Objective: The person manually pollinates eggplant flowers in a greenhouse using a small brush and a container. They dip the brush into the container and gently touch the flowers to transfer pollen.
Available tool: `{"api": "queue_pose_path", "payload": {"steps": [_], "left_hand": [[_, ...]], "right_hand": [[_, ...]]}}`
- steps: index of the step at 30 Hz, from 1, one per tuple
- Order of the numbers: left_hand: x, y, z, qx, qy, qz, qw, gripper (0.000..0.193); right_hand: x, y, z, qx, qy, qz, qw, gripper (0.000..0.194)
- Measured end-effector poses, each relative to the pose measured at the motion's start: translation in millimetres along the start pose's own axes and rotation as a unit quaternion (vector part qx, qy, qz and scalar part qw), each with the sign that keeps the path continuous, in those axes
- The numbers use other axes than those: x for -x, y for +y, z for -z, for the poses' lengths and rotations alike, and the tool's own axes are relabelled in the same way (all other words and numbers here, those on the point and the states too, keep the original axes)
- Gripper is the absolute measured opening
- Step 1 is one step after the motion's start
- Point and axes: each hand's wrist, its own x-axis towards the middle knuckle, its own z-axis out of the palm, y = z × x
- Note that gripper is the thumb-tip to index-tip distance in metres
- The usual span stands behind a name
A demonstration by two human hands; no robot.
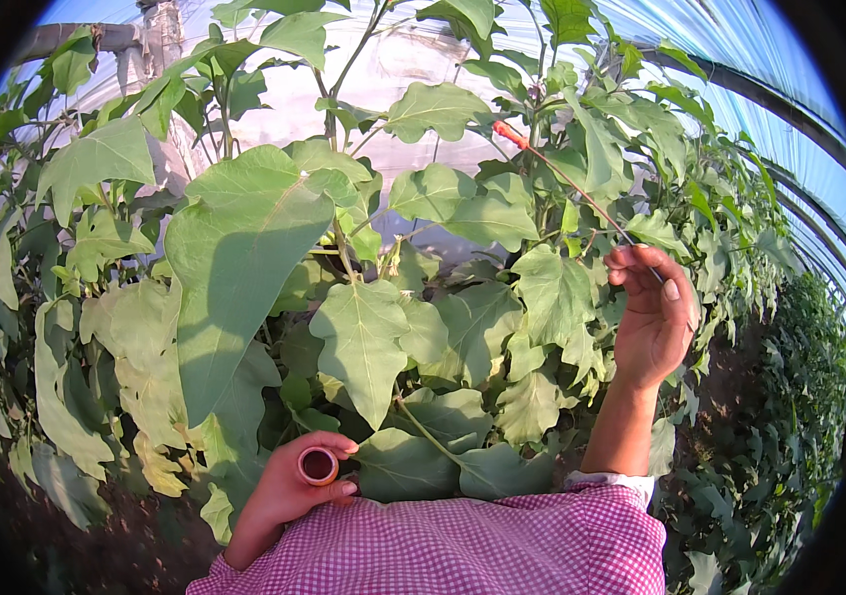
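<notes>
My left hand [293, 476] is closed around a small round container [318, 466], low in front of my chest; its open mouth faces up and its inside looks dark red. Raised at the right, my right hand [653, 320] grips a thin stick [579, 192] between thumb and fingers. The stick points up and left, and its far end carries a red-orange wrapped tip [510, 135] among the leaves. Broad-leaved plants, probably eggplants, stand before me, with a large leaf [244, 260] left of centre and a pale flower [394, 256] near the middle.
A pale wall [408, 74] stands behind the plants, with a post [162, 37] at upper left. Clear plastic sheeting over curved ribs [757, 93] arches at upper right. Dense foliage [794, 387] grows along the right, and dark soil [148, 535] shows at lower left.
</notes>
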Motion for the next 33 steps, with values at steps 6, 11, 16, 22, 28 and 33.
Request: {"api": "queue_pose_path", "payload": {"steps": [6, 11, 16, 22, 28, 33], "left_hand": [[-4, 3, -13, 0.052, -0.03, 0.014, 0.998, 0.048], [-3, 0, -11, 0.023, -0.033, -0.006, 0.999, 0.047], [4, -7, -6, 0.011, -0.008, -0.024, 1.0, 0.045], [7, -8, -4, 0.031, -0.001, -0.012, 0.999, 0.045], [0, -8, -9, 0.037, -0.013, 0.014, 0.999, 0.044], [-11, -11, -18, -0.013, -0.027, -0.012, 0.999, 0.046]], "right_hand": [[-37, 58, -7, 0.032, 0.04, -0.006, 0.999, 0.038], [-94, 102, 18, 0.043, 0.111, 0.015, 0.993, 0.035], [-106, 111, 22, 0.027, 0.092, 0.02, 0.995, 0.034], [-103, 121, 33, 0.045, 0.061, 0.023, 0.997, 0.04], [-108, 123, 29, 0.068, 0.071, 0.004, 0.995, 0.04], [-109, 123, 36, 0.021, 0.073, 0.012, 0.997, 0.034]]}}
